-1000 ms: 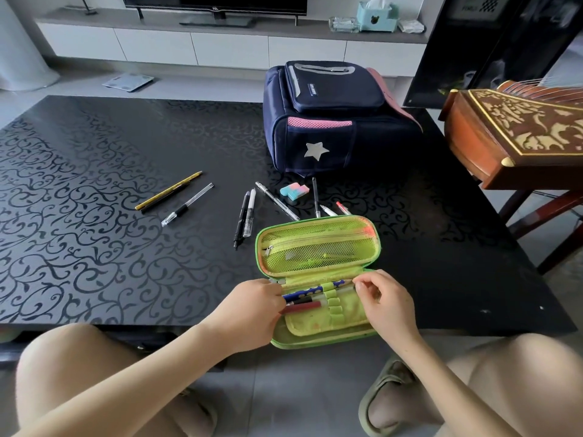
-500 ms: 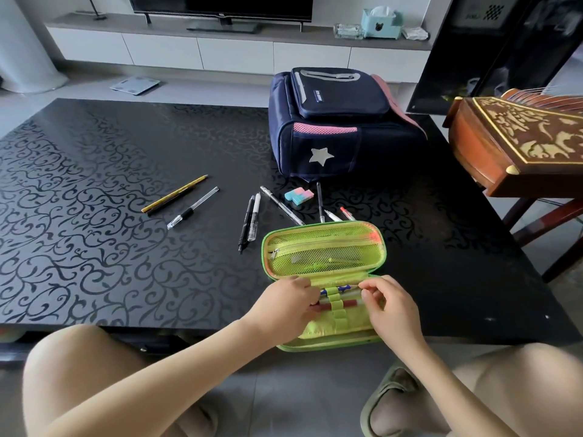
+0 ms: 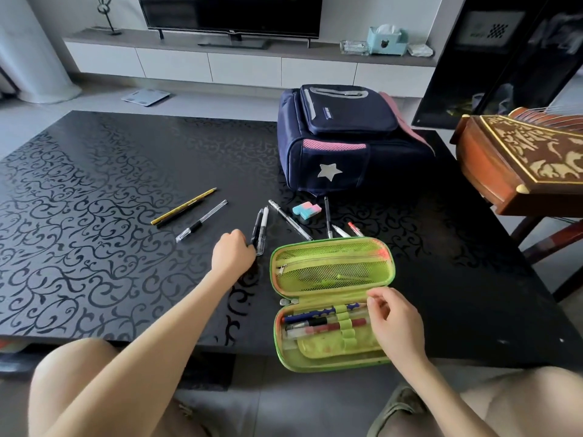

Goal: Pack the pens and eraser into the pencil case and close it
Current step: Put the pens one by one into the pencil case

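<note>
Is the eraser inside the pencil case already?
No, the eraser lies on the table near the backpack, outside the open pencil case.

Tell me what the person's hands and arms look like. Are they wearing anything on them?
The left hand and right hand are bare, no gloves. The left arm and right arm are bare too, no sleeves in view. I see no ring, watch or bracelet.

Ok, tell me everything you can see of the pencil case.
The pencil case is a green hard-shell clamshell with lime lining, lying open at the black table's near edge. The far half carries a zipped mesh pocket; the near half holds several pens under elastic loops. The right hand is over its right end, contact unclear.
</note>
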Tool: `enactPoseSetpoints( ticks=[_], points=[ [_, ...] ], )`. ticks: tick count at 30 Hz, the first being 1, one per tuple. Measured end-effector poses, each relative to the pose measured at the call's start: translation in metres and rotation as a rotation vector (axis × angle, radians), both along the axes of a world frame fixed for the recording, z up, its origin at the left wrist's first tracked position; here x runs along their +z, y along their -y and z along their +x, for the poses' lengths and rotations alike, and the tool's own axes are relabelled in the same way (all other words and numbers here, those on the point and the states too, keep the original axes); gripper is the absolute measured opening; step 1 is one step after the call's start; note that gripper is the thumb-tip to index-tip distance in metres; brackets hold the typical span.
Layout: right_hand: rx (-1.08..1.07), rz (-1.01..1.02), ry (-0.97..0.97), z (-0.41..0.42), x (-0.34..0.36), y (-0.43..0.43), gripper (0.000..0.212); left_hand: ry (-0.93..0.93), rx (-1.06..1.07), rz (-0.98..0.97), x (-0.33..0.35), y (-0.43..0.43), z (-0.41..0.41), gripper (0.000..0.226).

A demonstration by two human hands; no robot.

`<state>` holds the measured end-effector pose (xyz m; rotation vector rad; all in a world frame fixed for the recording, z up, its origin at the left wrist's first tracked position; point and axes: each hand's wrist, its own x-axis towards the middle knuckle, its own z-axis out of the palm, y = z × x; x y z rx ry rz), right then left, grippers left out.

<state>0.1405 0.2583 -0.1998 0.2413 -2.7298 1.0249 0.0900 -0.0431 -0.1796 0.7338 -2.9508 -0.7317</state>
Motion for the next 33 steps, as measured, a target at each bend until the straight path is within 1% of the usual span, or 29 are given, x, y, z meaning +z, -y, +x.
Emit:
enactPoseSetpoints(
  ticks=[3,4,7,9,14,17,19,21,22,25,27,29,31,33],
  points=[
    [0.006,0.032,-0.019,0.0,0.0,0.001,0.01,0.045,-0.06,-0.046,0.009,-0.003,-0.007,0.017],
    [0.006,0.036,-0.02,0.0,0.001,0.002,0.01,0.061,-0.078,-0.056,0.013,-0.003,-0.007,0.018],
    [0.007,0.035,-0.028,0.001,0.001,0.002,0.01,0.117,-0.124,-0.11,0.019,-0.001,-0.006,0.035],
    [0.006,0.035,-0.035,0.002,0.001,0.002,0.01,0.161,-0.161,-0.142,0.019,0.004,-0.003,0.037],
    [0.006,0.052,-0.023,0.001,0.002,0.002,0.011,0.239,-0.215,-0.205,0.014,0.013,0.011,0.037],
    [0.012,0.081,-0.017,0.0,0.001,0.002,0.012,0.268,-0.187,-0.206,0.017,0.013,0.02,0.037],
    [0.014,0.104,-0.021,0.001,0.003,0.001,0.013,0.262,-0.168,-0.191,0.017,0.015,0.027,0.029],
    [0.019,0.125,-0.053,0.003,0.005,-0.003,0.016,0.206,-0.13,-0.133,0.018,0.022,0.039,0.015],
    [0.021,0.137,-0.069,0.005,0.007,-0.005,0.016,0.16,-0.11,-0.096,0.019,0.028,0.047,0.012],
    [0.033,0.177,-0.122,0.009,0.011,-0.015,0.017,-0.015,-0.121,0.065,0.03,0.037,0.081,0.013],
    [0.047,0.207,-0.162,0.01,0.01,-0.021,0.018,-0.095,-0.21,0.17,0.043,0.028,0.113,0.021],
    [0.062,0.221,-0.184,0.012,0.007,-0.024,0.018,-0.168,-0.335,0.115,0.05,0.01,0.142,0.023],
    [0.069,0.228,-0.194,0.013,0.004,-0.026,0.018,-0.264,-0.471,-0.006,0.049,-0.007,0.164,0.018],
    [0.066,0.236,-0.192,0.014,0.001,-0.025,0.018,-0.303,-0.61,-0.108,0.043,-0.02,0.173,0.022]
  ],
)
